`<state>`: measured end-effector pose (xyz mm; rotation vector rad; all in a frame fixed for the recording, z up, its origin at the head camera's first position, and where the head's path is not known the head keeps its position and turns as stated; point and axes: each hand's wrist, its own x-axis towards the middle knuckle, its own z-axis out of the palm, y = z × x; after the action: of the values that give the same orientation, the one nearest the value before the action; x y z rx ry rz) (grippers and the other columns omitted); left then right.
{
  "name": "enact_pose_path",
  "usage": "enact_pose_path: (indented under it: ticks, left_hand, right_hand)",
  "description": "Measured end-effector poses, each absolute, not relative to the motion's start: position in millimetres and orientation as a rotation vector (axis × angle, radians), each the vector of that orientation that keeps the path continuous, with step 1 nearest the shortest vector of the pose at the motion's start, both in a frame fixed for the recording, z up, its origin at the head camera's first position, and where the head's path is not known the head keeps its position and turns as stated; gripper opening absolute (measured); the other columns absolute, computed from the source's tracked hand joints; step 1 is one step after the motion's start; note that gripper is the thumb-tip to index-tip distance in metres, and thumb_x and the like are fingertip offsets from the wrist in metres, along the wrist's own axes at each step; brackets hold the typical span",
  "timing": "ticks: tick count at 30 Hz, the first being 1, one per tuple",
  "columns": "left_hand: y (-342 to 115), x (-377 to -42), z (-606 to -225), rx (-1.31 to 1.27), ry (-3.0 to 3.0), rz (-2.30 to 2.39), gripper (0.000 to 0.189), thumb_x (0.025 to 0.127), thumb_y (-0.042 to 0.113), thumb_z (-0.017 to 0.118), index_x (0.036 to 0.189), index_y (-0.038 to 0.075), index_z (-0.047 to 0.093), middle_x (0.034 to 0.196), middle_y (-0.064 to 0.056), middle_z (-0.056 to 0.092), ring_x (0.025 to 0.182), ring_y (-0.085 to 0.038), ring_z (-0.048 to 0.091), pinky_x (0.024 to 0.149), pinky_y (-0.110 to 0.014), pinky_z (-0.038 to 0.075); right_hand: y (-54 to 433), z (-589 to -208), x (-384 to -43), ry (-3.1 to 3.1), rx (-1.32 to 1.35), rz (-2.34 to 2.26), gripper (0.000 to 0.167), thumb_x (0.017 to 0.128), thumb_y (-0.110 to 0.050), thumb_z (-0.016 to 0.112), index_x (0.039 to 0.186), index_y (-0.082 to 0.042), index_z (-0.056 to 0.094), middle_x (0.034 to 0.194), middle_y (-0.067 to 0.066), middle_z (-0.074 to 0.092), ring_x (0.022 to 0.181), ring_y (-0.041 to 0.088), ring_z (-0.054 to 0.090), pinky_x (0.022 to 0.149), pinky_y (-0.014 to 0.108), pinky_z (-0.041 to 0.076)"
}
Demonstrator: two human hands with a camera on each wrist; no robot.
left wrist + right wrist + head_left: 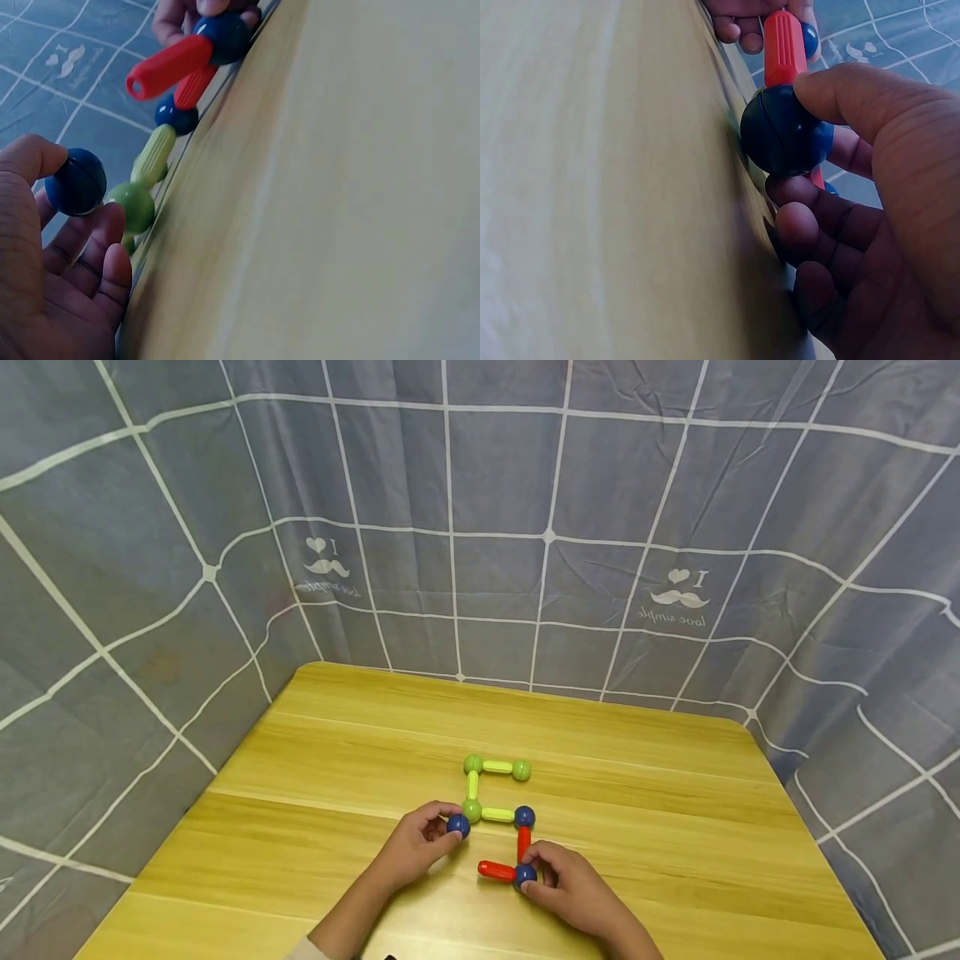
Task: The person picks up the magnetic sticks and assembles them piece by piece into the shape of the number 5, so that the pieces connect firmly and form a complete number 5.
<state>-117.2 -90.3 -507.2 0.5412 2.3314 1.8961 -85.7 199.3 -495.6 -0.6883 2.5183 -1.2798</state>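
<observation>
In the head view my left hand [415, 847] pinches a loose blue ball [458, 826] between thumb and fingers, close beside a green ball [471, 811]. My right hand [572, 887] grips another blue ball [525, 876] at the near end of a chain of balls and rods. From that ball one red rod [496, 871] points left with its far end free, and a second red rod [523, 845] runs up to a blue ball [524, 817]. The left wrist view shows the held blue ball [76, 182] at the fingertips. The right wrist view shows the thumb on its ball [786, 130].
A yellow-green rod [498, 815] links the far blue ball to the green ball. Beyond it, another rod [472, 786], a green ball [473, 764], a rod [497, 767] and an end ball [521, 770] continue the chain. Grey gridded curtains [495, 577] surround the wooden table [300, 827].
</observation>
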Motion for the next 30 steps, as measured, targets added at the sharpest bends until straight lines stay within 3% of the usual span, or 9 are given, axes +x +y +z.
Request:
enact_pose_path:
  ticks: [13, 30]
  left_hand:
    - [-87, -103, -509, 0.782, 2.332, 1.749, 0.025, 0.090, 0.013, 0.072, 0.114, 0.011, 0.067, 0.083, 0.000, 0.059, 0.068, -0.006, 0.050, 0.058, -0.022, 0.045]
    - [-89, -104, -508, 0.834, 2.340, 1.666, 0.023, 0.088, 0.016, 0.075, 0.109, 0.013, 0.068, 0.087, 0.004, 0.060, 0.073, -0.006, 0.051, 0.063, -0.022, 0.045]
  right_hand:
    - [197, -496, -85, 2.522, -0.678, -1.291, 0.015, 0.092, -0.031, 0.072, 0.100, -0.025, 0.062, 0.077, -0.007, 0.052, 0.064, 0.005, 0.047, 0.053, 0.022, 0.040]
    - [197, -495, -85, 2.513, -0.672, -1.299, 0.015, 0.092, -0.030, 0.072, 0.101, -0.024, 0.062, 0.077, -0.007, 0.053, 0.064, 0.005, 0.048, 0.053, 0.021, 0.041]
